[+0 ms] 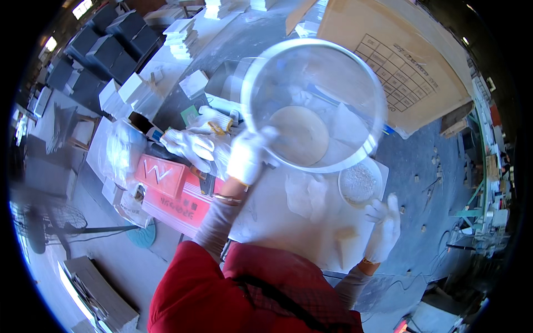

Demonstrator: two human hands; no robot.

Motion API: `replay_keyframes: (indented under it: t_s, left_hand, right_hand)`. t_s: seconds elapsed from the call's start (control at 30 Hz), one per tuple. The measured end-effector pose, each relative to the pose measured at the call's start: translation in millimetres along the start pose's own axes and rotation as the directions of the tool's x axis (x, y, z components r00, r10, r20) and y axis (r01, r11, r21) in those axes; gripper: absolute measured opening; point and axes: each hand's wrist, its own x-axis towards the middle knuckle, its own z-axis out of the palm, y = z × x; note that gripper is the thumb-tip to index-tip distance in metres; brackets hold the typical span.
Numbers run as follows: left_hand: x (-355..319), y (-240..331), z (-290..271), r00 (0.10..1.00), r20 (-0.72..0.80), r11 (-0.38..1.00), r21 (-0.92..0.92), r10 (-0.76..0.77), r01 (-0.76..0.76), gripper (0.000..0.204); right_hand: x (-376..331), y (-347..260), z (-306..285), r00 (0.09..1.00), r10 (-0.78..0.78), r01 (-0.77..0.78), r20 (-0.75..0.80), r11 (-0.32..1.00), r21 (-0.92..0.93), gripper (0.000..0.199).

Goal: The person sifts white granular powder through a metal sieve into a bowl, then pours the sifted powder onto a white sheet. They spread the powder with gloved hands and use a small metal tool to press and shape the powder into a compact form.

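Observation:
A large round sieve [376, 83] with a white rim and see-through mesh is held raised over the worktable, blurred by motion. My left hand [245, 158], in a white glove, grips its near left rim; the fingertips are smeared. Through the mesh a pale round disc-like thing [300, 136] and some white sheet-like material show, too hazy to name. My right hand [383, 230], also gloved, is empty with its fingers apart. Just beyond it stands a white round bowl [340, 186] of whitish granules. A small beige block [348, 244] lies to that hand's left.
Spare white gloves [191, 144], a red box [161, 175] and a clear plastic bag [123, 150] crowd the left side. A big cardboard box [411, 61] stands at the far right. Stacks of white tiles [180, 39] are at the back. A standing fan [41, 225] is at left.

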Motion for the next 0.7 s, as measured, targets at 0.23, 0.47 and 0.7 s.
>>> replay_keyframes:
  t_s: [0.23, 0.47, 0.7]
  left_hand:
    - [53, 20, -86, 0.948, -0.317, 0.944, -0.305, 0.020, -0.122, 0.024]
    - [99, 19, -115, 0.966, -0.219, 0.950, -0.305, -0.140, 0.068, 0.036]
    - [52, 10, -97, 0.986, -0.132, 0.953, -0.296, -0.105, 0.062, 0.054]
  right_hand:
    - [-14, 13, 7, 0.957, 0.288, -0.289, -0.022, 0.956, -0.050, 0.052]
    - [-16, 5, 25, 0.908, 0.418, -0.415, 0.031, 0.907, -0.075, 0.047]
    - [-23, 22, 18, 0.889, 0.457, -0.450, -0.031, 0.859, -0.246, 0.046]
